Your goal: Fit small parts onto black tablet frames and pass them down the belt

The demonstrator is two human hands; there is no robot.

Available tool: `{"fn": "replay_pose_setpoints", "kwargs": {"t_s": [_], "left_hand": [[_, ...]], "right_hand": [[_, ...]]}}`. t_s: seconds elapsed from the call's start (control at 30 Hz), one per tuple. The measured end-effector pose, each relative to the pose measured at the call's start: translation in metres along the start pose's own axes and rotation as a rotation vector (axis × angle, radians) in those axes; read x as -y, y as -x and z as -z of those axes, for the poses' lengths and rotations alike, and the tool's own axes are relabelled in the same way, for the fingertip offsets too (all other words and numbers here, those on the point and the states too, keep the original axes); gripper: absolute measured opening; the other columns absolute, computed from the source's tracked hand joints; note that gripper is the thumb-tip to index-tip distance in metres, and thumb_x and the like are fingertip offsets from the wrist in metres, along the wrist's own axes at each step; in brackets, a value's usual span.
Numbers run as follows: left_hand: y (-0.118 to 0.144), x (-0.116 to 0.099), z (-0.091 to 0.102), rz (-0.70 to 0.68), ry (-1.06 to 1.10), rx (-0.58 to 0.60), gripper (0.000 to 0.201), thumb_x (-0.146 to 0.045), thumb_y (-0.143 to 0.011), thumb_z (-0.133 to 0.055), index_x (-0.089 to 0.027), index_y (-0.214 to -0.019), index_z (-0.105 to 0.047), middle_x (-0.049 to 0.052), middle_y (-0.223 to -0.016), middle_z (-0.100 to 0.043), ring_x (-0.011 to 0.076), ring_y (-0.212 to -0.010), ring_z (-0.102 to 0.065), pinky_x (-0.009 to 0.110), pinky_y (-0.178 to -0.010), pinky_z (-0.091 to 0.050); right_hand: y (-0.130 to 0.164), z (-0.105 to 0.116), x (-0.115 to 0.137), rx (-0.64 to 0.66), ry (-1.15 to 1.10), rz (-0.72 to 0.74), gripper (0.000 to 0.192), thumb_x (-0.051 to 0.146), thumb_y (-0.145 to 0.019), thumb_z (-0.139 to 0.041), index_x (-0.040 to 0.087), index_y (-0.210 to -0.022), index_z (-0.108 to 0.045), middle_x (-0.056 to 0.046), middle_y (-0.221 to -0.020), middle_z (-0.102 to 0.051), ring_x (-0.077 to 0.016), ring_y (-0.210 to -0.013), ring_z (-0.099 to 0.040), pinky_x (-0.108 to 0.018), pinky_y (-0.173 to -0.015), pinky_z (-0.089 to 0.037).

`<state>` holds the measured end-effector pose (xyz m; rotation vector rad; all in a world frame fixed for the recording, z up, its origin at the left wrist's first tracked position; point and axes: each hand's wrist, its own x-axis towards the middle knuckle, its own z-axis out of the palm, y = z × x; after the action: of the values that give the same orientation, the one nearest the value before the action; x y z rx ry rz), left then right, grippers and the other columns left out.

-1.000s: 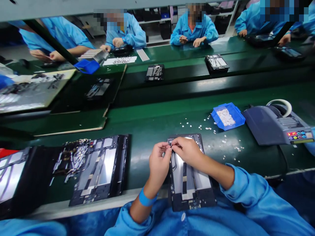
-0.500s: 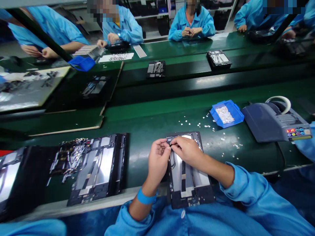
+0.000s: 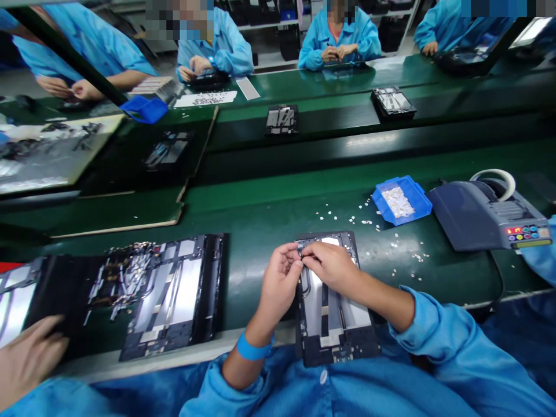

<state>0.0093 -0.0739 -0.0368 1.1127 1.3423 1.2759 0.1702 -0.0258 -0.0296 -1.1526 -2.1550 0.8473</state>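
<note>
An opened tablet [image 3: 315, 347] with silver plates and a black frame lies before me, its near end over the table edge by my body. Over its far left corner, the fingertips of my left hand [image 3: 280, 275] and my right hand [image 3: 334, 267] meet in a pinch. Between them is a tiny dark part [image 3: 300, 255], too small to name. Both hands are closed, and the right one covers part of the tablet's upper area. A blue band circles my left wrist.
To the left are another opened tablet [image 3: 186, 295] and a pile of small strip-like parts [image 3: 124, 272]. A neighbour's hand [image 3: 32, 359] reaches in at lower left. A blue tray [image 3: 417, 211] of white pieces and a tape dispenser [image 3: 464, 217] stand right. Beyond, tablets [image 3: 282, 119] sit on a belt.
A neighbour's hand has come into view at the lower left. Tablets on the far belt have shifted slightly right. My hands keep their pinch at the same corner.
</note>
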Motion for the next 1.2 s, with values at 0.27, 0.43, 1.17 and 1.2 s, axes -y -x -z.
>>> {"fn": "replay_pose_setpoints", "kwargs": {"t_s": [0.27,0.43,1.17,1.2], "left_hand": [[0.002,-0.002,0.004,-0.043,-0.164,0.025,0.035,-0.024,-0.092,-0.062,-0.021,-0.127,-0.06,0.002,-0.093,-0.066,0.0158,-0.083,-0.064,0.029,-0.076,-0.051],[-0.001,-0.005,0.002,0.007,-0.079,0.064,0.036,-0.024,-0.092,-0.062,-0.02,-0.128,-0.056,0.001,-0.09,-0.063,0.0141,-0.079,-0.062,0.026,-0.072,-0.05],[-0.006,0.001,-0.007,-0.03,-0.003,-0.184,0.036,-0.022,-0.089,-0.067,-0.02,-0.123,-0.056,-0.001,-0.085,-0.062,0.0118,-0.074,-0.062,0.023,-0.068,-0.051],[-0.005,0.001,-0.008,-0.032,-0.009,-0.192,0.035,-0.022,-0.089,-0.066,-0.02,-0.122,-0.056,-0.001,-0.085,-0.062,0.012,-0.075,-0.063,0.023,-0.069,-0.051]], "right_hand": [[-0.003,0.0,-0.005,0.041,0.14,0.097,0.009,0.017,-0.094,-0.062,0.02,-0.093,-0.071,-0.005,-0.086,-0.076,-0.0175,-0.079,-0.069,-0.025,-0.073,-0.045],[-0.008,-0.001,0.003,-0.037,0.245,0.03,0.01,0.014,-0.087,-0.061,0.02,-0.083,-0.068,-0.003,-0.078,-0.073,-0.016,-0.071,-0.064,-0.025,-0.067,-0.041],[-0.009,0.002,0.01,0.058,0.345,0.001,0.02,0.023,-0.1,-0.058,0.018,-0.092,-0.076,-0.009,-0.092,-0.075,-0.0207,-0.087,-0.068,-0.031,-0.084,-0.048],[-0.01,0.0,0.01,0.068,0.36,-0.006,0.02,0.023,-0.1,-0.059,0.018,-0.092,-0.076,-0.009,-0.092,-0.075,-0.0209,-0.087,-0.068,-0.031,-0.083,-0.048]]}}
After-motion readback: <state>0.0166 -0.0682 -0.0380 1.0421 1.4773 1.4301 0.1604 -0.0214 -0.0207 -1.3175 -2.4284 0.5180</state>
